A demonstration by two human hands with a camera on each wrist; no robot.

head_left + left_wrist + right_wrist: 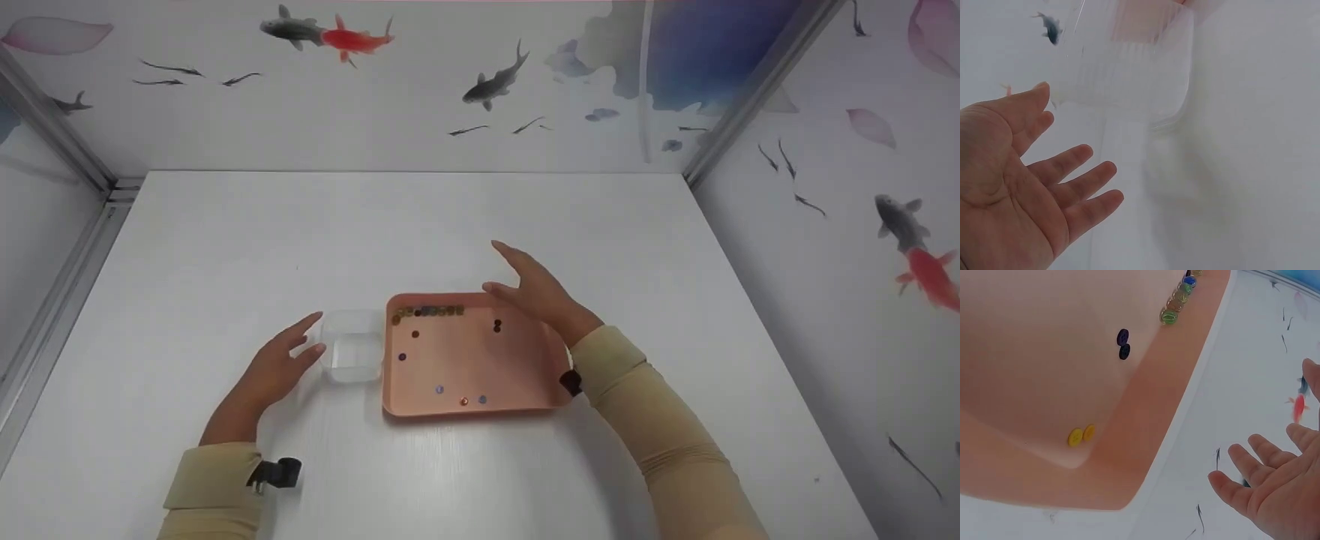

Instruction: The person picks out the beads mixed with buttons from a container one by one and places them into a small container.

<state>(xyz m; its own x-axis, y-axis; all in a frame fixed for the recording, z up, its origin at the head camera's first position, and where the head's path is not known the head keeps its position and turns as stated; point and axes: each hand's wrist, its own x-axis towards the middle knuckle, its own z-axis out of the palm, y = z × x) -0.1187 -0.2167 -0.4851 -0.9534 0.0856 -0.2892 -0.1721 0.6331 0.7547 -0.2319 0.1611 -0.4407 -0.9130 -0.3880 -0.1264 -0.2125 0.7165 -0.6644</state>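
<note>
A pink tray lies on the white table with small round pieces in it. Glass marbles line its far edge toward the left corner. Two dark buttons touch each other nearer the right side, and two yellow buttons sit by a corner in the right wrist view. Over the tray's far right corner hovers my right hand, fingers spread, holding nothing. A clear plastic container stands against the tray's left side. My left hand is just left of it, empty, fingertips close to its wall.
More small pieces are scattered in the tray: a brown one, a dark one, and an orange one between two bluish ones near the front edge. Fish-patterned panels border the table at the back and sides.
</note>
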